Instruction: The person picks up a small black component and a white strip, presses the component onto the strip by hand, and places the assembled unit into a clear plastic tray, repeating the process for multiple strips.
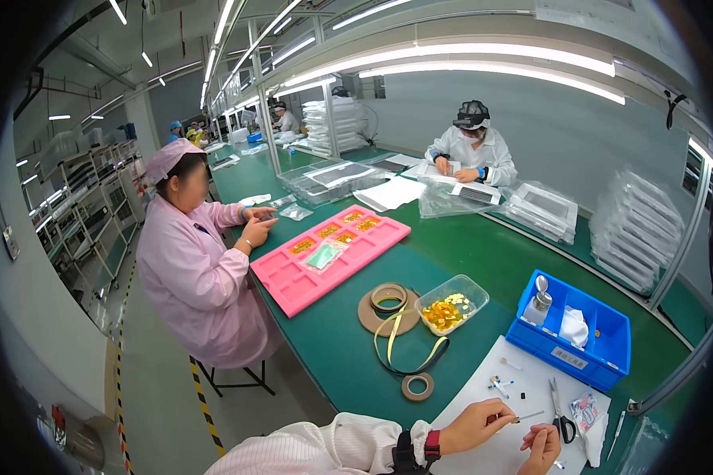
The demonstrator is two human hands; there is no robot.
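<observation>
Over a white sheet (469, 396) on the green table, my left hand (475, 426) pinches a thin grey strip (532, 416) between thumb and fingertips. Just right of it and nearer, my right hand (540, 450) has its fingers curled together; anything in them is too small to make out. Black-handled scissors (561, 412) lie beside my right hand. Beyond my hands are several small white-and-blue pieces (499, 385) and a tiny black block (523, 395). A printed packet (586, 416) and a slim pen-like tool (616, 435) lie to the right.
A blue divided bin (547, 346) holds a metal-topped bottle (539, 301) and white cloth. Left of it are a clear tub (483, 297) of yellow pieces and tape rolls (417, 386). A co-worker in pink (206, 261) sits by a pink tray (293, 297); another (475, 150) works opposite.
</observation>
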